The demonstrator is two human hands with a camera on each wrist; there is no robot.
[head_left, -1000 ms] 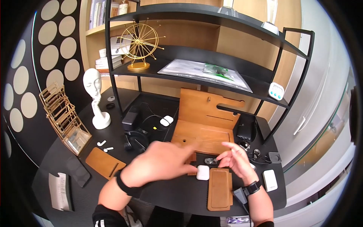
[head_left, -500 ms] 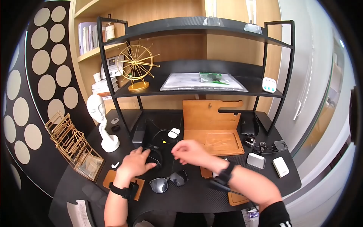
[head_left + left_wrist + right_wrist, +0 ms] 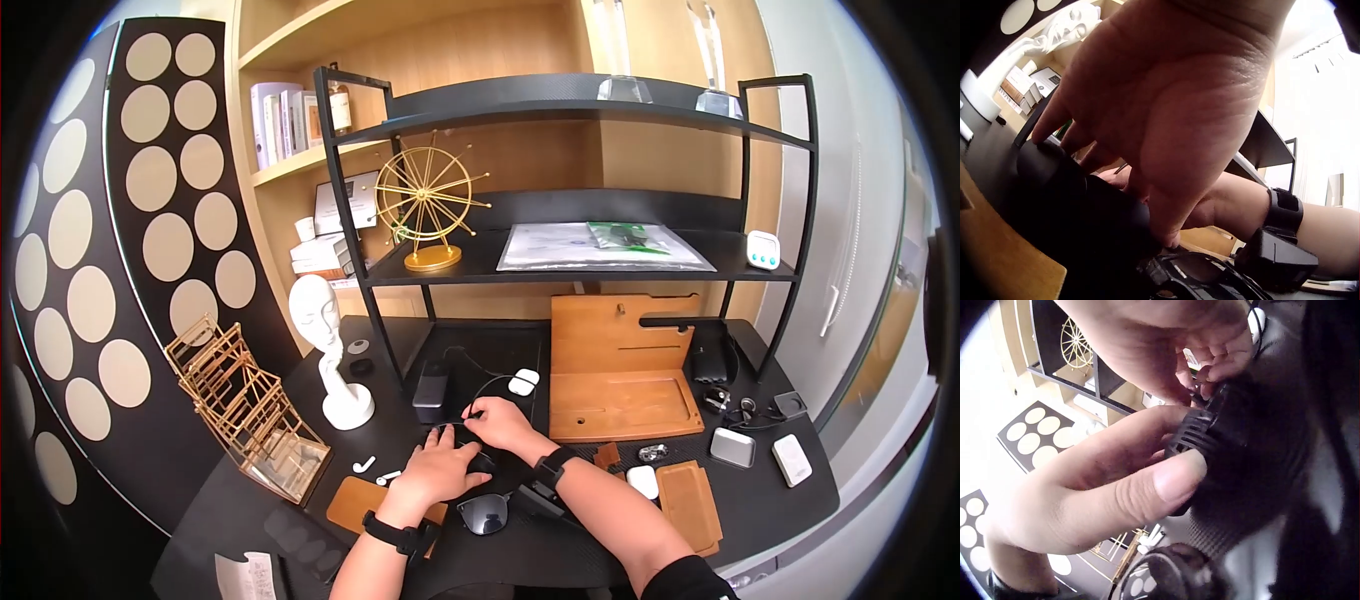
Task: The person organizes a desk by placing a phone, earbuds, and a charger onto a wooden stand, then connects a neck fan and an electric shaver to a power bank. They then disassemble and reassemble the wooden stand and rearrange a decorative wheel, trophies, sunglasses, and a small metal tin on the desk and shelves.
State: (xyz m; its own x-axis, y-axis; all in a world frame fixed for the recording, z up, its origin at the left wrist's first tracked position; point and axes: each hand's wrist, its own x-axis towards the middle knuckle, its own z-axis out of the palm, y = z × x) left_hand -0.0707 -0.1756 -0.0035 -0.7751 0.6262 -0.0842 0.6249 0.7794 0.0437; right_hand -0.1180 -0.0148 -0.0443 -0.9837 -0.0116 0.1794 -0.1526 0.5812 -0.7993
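My left hand (image 3: 435, 472) grips the black headphones (image 3: 482, 460), which its fingers partly cover. In the right wrist view, the left thumb and fingers (image 3: 1179, 478) hold a slotted black part (image 3: 1191, 434) of them from both sides. Just beyond, my right hand (image 3: 503, 425) pinches a thin black cable (image 3: 490, 382) close to the headphones; the cable's tip is mostly hidden by the fingers. Dark sunglasses (image 3: 485, 514) lie in front of the headphones, near the left thumb. In the left wrist view, a rounded black cup (image 3: 1041, 164) shows under the left fingertips.
A black box (image 3: 431, 388) and a white earbud case (image 3: 523, 382) stand behind the hands. Two white earbuds (image 3: 365, 465) and a brown wooden piece (image 3: 352, 502) lie left. An open wooden stand (image 3: 625, 405), a small tray (image 3: 733, 447) and a shelf (image 3: 570, 270) are right and behind.
Both hands have come together at the headphones. The right hand moved left from the wooden pieces and now pinches the cable; the left fingers have closed round the headphones. The head view has shifted.
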